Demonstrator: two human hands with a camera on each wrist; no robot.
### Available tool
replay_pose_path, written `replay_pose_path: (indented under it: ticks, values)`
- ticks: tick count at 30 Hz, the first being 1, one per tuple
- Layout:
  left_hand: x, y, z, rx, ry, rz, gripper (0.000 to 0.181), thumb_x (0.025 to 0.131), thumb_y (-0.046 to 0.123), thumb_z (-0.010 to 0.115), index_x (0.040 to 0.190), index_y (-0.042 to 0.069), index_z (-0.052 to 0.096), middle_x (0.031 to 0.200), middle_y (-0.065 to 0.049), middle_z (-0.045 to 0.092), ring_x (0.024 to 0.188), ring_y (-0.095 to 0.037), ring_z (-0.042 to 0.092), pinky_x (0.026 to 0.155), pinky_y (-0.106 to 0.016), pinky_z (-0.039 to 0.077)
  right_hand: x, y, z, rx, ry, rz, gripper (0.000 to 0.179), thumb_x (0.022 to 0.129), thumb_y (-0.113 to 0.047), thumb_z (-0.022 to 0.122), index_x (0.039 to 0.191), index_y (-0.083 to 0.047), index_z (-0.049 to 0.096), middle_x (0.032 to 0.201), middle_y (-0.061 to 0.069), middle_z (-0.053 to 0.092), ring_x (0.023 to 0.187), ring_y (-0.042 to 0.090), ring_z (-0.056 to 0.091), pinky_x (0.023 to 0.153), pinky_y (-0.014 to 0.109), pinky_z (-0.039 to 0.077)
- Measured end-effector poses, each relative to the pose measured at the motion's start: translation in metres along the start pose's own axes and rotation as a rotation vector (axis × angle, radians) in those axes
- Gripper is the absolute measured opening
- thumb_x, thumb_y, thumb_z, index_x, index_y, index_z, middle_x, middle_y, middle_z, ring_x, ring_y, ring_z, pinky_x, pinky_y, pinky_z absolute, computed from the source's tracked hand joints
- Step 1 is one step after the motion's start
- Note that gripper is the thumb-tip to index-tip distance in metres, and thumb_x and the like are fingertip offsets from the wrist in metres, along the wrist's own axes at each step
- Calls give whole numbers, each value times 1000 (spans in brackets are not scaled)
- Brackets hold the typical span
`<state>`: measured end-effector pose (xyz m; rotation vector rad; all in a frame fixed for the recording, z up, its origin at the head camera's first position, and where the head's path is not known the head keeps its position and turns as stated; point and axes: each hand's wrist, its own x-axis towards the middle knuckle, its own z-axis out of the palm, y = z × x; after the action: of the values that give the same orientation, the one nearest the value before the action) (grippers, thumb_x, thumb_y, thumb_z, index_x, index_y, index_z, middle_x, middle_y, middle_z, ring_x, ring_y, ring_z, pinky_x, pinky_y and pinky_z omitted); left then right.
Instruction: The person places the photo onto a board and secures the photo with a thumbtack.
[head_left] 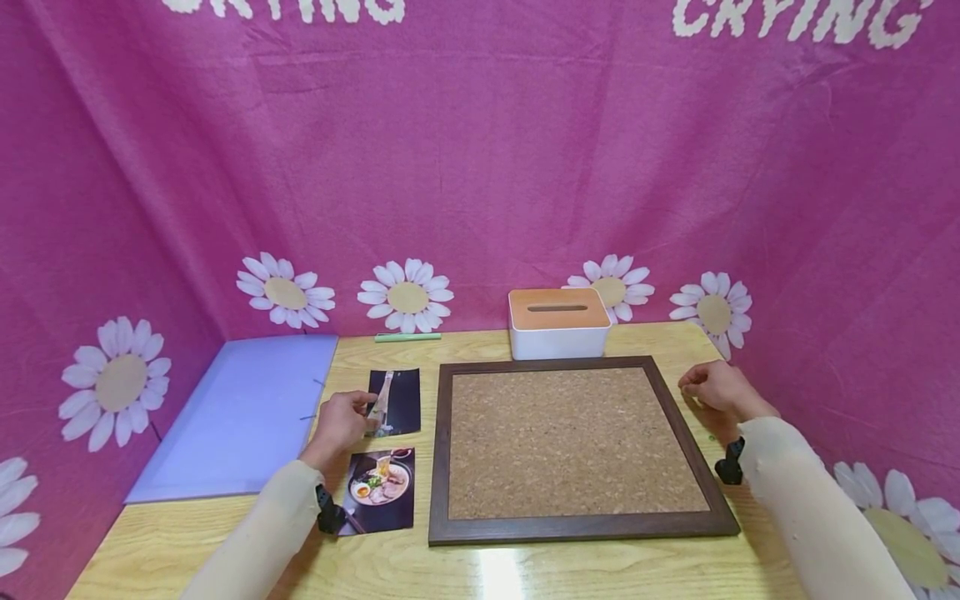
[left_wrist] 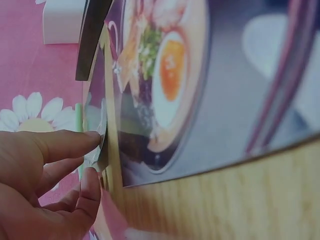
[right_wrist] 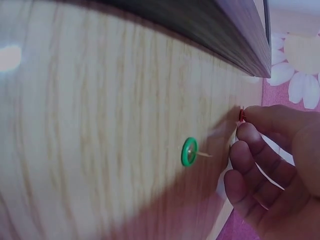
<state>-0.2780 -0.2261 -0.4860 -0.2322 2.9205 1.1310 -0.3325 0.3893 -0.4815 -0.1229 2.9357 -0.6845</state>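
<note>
My left hand [head_left: 345, 425] is at the left edge of a dark photo [head_left: 401, 400] showing a pale, bottle-like shape. Thumb and finger pinch that edge, which bends slightly in the left wrist view. Nearer me lies a ramen photo [head_left: 382, 492], beneath my left wrist. At the right of a cork board [head_left: 577, 442] with a dark wooden frame, my right hand [head_left: 723, 390] rests low over the table. Its thumb and forefinger pinch a small red thumbtack [right_wrist: 241, 115], mostly hidden by the fingertips. A green thumbtack [right_wrist: 189, 152] lies beside it, pin sideways.
A white tissue box [head_left: 560, 340] with a wooden lid stands behind the board. A thin green strip [head_left: 407, 337] lies at the table's back edge, left of the box. At the left is a large pale-blue folder [head_left: 232, 417]. Pink flowered cloth [head_left: 465, 167] hangs around the table.
</note>
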Motion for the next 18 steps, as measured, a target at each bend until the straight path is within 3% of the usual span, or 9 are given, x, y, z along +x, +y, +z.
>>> replay_pose_path:
  ticks: [7, 14, 18]
  values:
    - [0, 2, -4, -45, -2, -12, 45, 81, -4, 74, 125, 1, 68, 93, -12, 63, 86, -22, 53, 65, -25, 41, 2, 2, 1, -5, 7, 24, 14, 95, -18, 63, 94, -8, 73, 87, 4, 69, 80, 21, 55, 68, 30, 41]
    - [0, -3, -10, -62, -17, 2, 38, 87, 0, 68, 125, 3, 69, 120, -22, 69, 102, -26, 64, 69, -24, 46, -1, 2, -1, 1, -1, 20, 16, 96, -18, 62, 94, -6, 72, 88, 6, 68, 84, 23, 54, 71, 32, 43]
    - [-1, -7, -17, -74, -26, 12, 38, 87, 5, 69, 125, 5, 69, 122, -23, 69, 107, -28, 65, 75, -25, 47, -4, 1, -5, 7, -4, -5, 16, 96, -19, 62, 95, -5, 71, 84, 6, 67, 79, 20, 55, 67, 30, 44]
